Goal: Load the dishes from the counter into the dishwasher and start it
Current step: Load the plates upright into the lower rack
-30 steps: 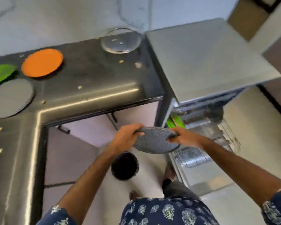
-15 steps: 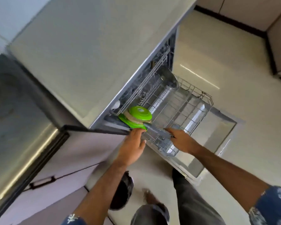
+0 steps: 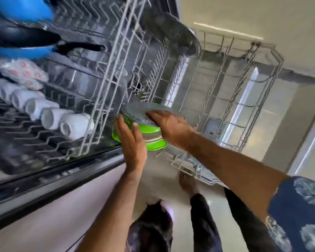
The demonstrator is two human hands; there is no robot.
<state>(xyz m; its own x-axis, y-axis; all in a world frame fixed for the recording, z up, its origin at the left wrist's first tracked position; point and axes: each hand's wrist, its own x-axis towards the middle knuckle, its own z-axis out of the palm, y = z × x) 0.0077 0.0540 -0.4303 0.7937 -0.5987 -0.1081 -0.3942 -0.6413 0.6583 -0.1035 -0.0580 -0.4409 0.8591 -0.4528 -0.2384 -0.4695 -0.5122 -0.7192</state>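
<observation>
The right hand (image 3: 168, 125) is gripping the grey speckled plate (image 3: 144, 113) by its near rim, lowering it onto the green dishes (image 3: 149, 137) in the lower rack (image 3: 244, 84), probably to seat it between tines. The left hand (image 3: 130, 140) is lying flat and released against the stack, steadying it. The plate is tilting, its face pointing up-left, with no long axis.

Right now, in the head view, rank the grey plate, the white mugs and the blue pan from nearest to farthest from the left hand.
1. Grey plate: touching the left hand, lower rack.
2. White mugs: to its left, upper rack.
3. Blue pan: far upper left.
</observation>
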